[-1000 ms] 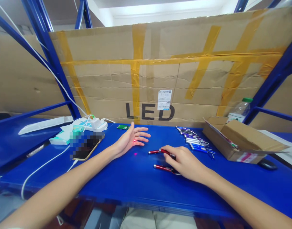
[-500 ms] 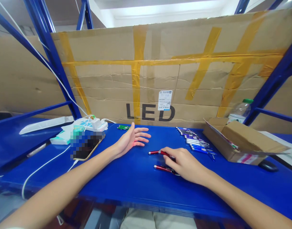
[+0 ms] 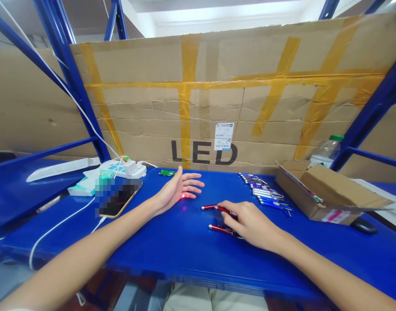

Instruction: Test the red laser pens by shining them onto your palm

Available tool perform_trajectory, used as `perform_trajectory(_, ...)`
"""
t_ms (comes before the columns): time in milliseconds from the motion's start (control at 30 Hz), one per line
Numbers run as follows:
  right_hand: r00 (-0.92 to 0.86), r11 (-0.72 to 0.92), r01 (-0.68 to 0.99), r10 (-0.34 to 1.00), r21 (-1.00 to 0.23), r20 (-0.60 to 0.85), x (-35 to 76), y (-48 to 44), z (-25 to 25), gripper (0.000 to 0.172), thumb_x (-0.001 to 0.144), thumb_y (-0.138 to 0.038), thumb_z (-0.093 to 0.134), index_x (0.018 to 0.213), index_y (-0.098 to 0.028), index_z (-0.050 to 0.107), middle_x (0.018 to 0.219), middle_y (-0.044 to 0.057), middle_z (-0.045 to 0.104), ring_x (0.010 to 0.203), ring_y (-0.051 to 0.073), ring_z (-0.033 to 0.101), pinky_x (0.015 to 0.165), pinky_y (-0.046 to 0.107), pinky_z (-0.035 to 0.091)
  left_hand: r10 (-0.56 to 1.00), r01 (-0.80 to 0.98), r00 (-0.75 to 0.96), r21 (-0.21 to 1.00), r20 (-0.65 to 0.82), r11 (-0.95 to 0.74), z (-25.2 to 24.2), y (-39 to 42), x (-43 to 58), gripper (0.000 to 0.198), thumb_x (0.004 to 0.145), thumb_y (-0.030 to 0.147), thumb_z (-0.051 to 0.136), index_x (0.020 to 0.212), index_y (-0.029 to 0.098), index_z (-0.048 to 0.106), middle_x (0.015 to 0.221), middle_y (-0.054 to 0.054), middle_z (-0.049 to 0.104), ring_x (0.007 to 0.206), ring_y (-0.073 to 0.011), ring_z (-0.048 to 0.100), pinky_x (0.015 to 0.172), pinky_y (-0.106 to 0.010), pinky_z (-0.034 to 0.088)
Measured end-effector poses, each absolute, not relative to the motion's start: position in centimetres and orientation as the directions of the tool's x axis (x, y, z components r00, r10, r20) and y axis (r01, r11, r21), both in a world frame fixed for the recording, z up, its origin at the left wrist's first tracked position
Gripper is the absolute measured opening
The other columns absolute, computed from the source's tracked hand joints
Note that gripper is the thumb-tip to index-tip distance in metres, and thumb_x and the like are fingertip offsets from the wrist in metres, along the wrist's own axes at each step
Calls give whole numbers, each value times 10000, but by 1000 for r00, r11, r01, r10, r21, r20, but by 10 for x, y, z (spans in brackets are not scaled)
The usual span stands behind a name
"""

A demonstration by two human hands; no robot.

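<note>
My left hand (image 3: 180,190) is held open above the blue table, palm turned to the right and fingers spread. A bright red light spot falls on its little finger, and a fainter one shows on the tabletop below. My right hand (image 3: 249,222) pinches a slim red laser pen (image 3: 209,207) whose tip points left, toward my left hand. A second red pen (image 3: 220,228) lies just in front, its right end partly hidden by my right hand. I cannot tell whether the hand touches it.
A row of several blue, purple and silver pens (image 3: 265,192) lies by an open cardboard box (image 3: 317,207). A green circuit board (image 3: 167,173) sits behind my left hand. At left are a phone (image 3: 121,201), a power strip (image 3: 136,172) and white cables. A large cardboard sheet (image 3: 146,116) stands behind.
The red glow on my left hand has become a brighter, sharper spot on the little finger, and a faint spot now appears on the table. Both hands stay almost still.
</note>
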State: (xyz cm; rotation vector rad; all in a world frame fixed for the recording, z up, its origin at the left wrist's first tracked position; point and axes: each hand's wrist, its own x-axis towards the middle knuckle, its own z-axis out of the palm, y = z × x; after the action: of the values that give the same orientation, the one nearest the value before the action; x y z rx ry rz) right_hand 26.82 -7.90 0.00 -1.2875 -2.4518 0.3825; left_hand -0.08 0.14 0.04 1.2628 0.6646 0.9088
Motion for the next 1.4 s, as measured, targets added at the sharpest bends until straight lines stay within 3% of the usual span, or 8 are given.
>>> perform_trajectory(133, -435, 476, 826, 879, -301, 197, 271, -74, -2, 326, 1085, -312, 413, 1079, -210, 723, 786, 56, 751, 717, 239, 691, 660, 312, 370, 858, -198, 511, 979, 58, 52, 0, 0, 0, 793, 1059, 779, 316, 1359, 152, 697, 1304, -203, 745, 1094, -287, 727, 881, -356, 564)
perform_trajectory(367, -596, 610, 676, 783, -412, 181, 269, -81, 3, 321, 1109, -325, 417, 1189, -229, 713, 894, 48, 783, 711, 198, 692, 684, 288, 416, 856, -211, 513, 976, 61, 57, 0, 2, -1, 797, 1053, 781, 337, 1362, 140, 696, 1305, -214, 743, 1088, -289, 731, 870, -354, 567)
perform_trajectory(667, -486, 527, 789, 850, -316, 204, 272, -76, -3, 308, 1093, -307, 412, 1056, -214, 703, 778, 40, 743, 680, 220, 670, 654, 307, 369, 861, -199, 506, 978, 53, 56, 1, -1, 1, 786, 1068, 762, 316, 1366, 137, 690, 1303, -208, 745, 1081, -280, 728, 882, -354, 567)
perform_trajectory(867, -568, 584, 710, 805, -392, 170, 268, -81, 3, 317, 1101, -316, 408, 1124, -215, 708, 817, 37, 767, 660, 196, 671, 662, 293, 405, 853, -205, 518, 977, 61, 55, 1, -1, 1, 772, 1061, 768, 339, 1342, 149, 706, 1292, -203, 749, 1084, -287, 729, 877, -354, 562)
perform_trajectory(1400, -525, 565, 729, 824, -387, 214, 269, -79, 0, 322, 1094, -321, 406, 1103, -207, 707, 738, 22, 738, 608, 194, 635, 647, 302, 394, 853, -200, 518, 978, 60, 52, 1, -1, 1, 788, 1061, 772, 320, 1350, 146, 702, 1298, -203, 747, 1074, -277, 731, 886, -353, 566)
